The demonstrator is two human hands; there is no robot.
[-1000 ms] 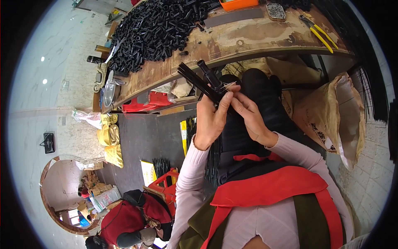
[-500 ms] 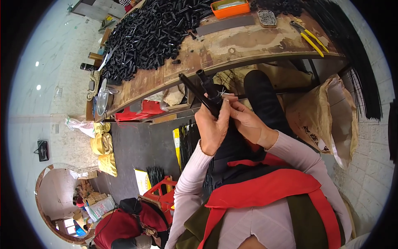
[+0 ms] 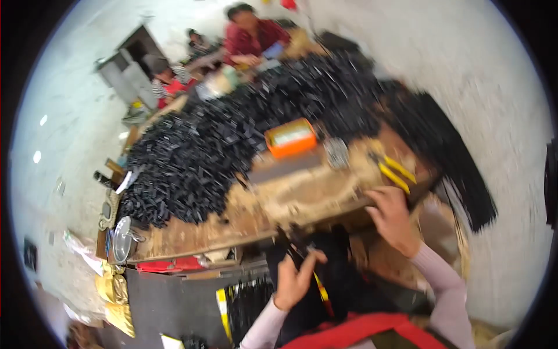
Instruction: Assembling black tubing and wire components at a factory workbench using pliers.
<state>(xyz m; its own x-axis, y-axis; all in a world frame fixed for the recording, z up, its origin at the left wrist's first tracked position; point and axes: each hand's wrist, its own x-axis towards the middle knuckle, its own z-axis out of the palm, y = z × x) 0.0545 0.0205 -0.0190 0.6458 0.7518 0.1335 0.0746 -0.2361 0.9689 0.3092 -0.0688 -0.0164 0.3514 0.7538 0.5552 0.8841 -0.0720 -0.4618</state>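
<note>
My left hand is closed around dark tubular pieces, held low in front of the bench edge. Blur hides how those pieces fit together. Over the bench's right front edge, my right hand has its fingers apart and nothing in them. Just beyond its fingertips lie pliers with yellow handles, apart from the hand as far as the blur shows. A small container of grey metal bits sits left of the pliers, and an orange box holding pale items stands further left.
A large heap of black tubular parts covers the left and back of the wooden bench. Long black strips hang over its right end. A glass bowl sits at the left corner. Co-workers sit beyond the heap.
My view has tilted up toward the bench and its far side. My right hand has left the dark pieces and moved right, toward the pliers; my left hand still holds them.
</note>
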